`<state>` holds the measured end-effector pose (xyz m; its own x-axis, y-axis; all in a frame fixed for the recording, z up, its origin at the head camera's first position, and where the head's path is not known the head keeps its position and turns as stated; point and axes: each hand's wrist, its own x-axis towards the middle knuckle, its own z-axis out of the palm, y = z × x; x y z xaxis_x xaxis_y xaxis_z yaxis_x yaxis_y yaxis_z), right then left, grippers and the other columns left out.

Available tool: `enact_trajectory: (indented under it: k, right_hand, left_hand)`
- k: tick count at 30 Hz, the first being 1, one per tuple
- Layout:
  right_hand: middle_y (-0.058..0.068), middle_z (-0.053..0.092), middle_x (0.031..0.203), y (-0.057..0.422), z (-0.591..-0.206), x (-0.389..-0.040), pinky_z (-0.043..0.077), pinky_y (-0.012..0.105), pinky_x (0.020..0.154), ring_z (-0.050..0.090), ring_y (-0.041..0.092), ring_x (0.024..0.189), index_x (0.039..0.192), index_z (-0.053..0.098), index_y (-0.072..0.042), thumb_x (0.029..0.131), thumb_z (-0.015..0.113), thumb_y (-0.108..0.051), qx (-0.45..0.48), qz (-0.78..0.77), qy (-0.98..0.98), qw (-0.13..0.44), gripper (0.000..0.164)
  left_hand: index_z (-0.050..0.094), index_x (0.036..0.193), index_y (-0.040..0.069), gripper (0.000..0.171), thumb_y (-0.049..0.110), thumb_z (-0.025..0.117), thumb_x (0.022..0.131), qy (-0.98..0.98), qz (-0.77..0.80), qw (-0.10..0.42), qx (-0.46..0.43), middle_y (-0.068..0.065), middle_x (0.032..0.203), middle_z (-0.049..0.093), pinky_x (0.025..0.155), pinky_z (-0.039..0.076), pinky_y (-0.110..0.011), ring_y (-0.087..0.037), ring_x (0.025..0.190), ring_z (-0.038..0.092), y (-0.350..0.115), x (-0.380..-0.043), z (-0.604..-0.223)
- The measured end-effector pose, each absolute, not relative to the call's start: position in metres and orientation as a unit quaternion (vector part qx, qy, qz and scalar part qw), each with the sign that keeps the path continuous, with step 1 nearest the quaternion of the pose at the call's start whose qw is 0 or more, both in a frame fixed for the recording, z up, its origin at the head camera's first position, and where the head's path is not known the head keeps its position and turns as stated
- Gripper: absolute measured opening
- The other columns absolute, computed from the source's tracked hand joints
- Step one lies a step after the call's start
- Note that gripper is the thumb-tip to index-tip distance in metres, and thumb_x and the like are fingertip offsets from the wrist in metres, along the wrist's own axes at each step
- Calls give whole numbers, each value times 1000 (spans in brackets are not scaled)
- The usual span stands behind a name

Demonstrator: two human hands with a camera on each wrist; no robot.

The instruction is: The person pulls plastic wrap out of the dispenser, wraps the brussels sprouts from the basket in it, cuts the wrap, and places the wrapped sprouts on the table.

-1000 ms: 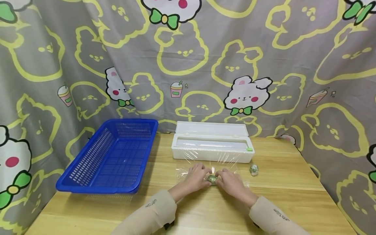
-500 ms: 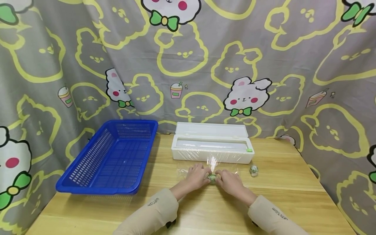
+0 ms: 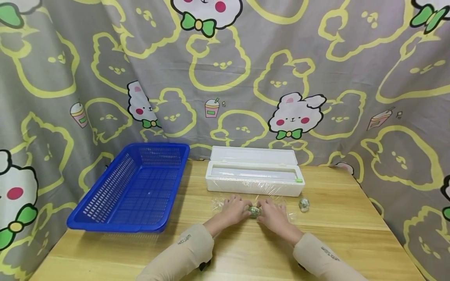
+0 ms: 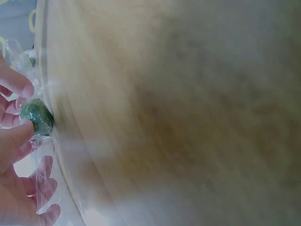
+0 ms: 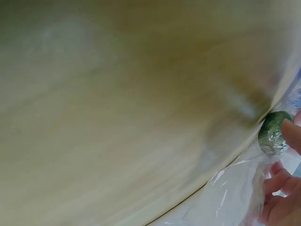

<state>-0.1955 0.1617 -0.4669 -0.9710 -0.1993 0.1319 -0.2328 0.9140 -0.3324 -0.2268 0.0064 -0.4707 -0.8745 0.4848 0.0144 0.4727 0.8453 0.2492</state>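
A small green roundish thing (image 3: 254,212), glossy with cling film (image 5: 225,183), lies on the table between my two hands. Its exact kind is not clear through the film. From the left, my left hand (image 3: 233,209) holds it with thumb and fingers; my right hand (image 3: 273,214) grips its other side the same way. In the left wrist view the green bundle (image 4: 36,117) shows a thumb pressing its side. Clear film spreads under and around both hands, towards a white cling film box (image 3: 254,186) with its lid raised.
A second small wrapped ball (image 3: 304,204), green and whitish, sits right of my right hand. On the left stands a blue perforated basket (image 3: 114,226). A patterned grey curtain (image 3: 239,78) hangs behind the wooden table (image 3: 253,249).
The film that stretched up from the green bundle to the box now lies lower and slacker. My hands stay at the bundle, with the right hand's fingers shifted slightly over it.
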Motion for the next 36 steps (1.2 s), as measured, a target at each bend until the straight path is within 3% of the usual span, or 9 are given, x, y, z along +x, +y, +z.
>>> enact_trajectory:
  k: [10, 14, 20, 26, 32, 36]
  right_hand:
    - [7, 59, 90, 164, -470, -203, 25, 63, 91, 59, 29, 87, 95, 57, -14, 73, 73, -18, 107, 160, -981, 29, 28]
    - [6, 61, 86, 165, -471, -206, 27, 63, 89, 58, 27, 85, 94, 58, -14, 76, 71, -19, 111, 162, -980, 26, 23]
    - [5, 63, 85, 166, -469, -210, 35, 49, 75, 58, 24, 82, 98, 60, -13, 80, 68, -20, 103, 158, -982, 14, 21]
    - [8, 63, 90, 166, -467, -213, 34, 58, 80, 59, 28, 86, 108, 61, -11, 83, 65, -22, 101, 142, -985, 10, 27]
    - [10, 61, 93, 165, -467, -216, 30, 63, 85, 58, 33, 89, 108, 63, -11, 85, 63, -23, 96, 132, -986, 16, 27]
    - [13, 60, 99, 166, -467, -217, 33, 58, 82, 56, 33, 94, 112, 59, -9, 82, 66, -25, 91, 134, -986, 24, 35]
  left_hand:
    - [59, 117, 28, 36, 40, 62, 83, 960, 120, 29, 250, -3, 99, 58, 72, 33, -31, -18, 89, 45, 3, -228, -471]
    - [61, 115, 27, 44, 42, 70, 75, 963, 118, 11, 244, -3, 103, 59, 77, 30, -36, -19, 94, 46, 3, -229, -468]
    - [63, 113, 24, 44, 38, 73, 72, 962, 123, -15, 245, -2, 106, 56, 81, 29, -37, -16, 95, 44, 5, -233, -465]
    - [64, 110, 24, 40, 37, 73, 73, 962, 103, -31, 251, 0, 102, 57, 85, 31, -40, -17, 94, 45, 12, -238, -467]
    - [65, 101, 24, 32, 36, 73, 72, 964, 65, -63, 250, 2, 95, 59, 83, 33, -39, -17, 91, 49, 21, -242, -466]
    - [65, 97, 24, 26, 36, 71, 75, 966, 58, -68, 243, 2, 93, 61, 82, 34, -39, -18, 89, 51, 23, -244, -466]
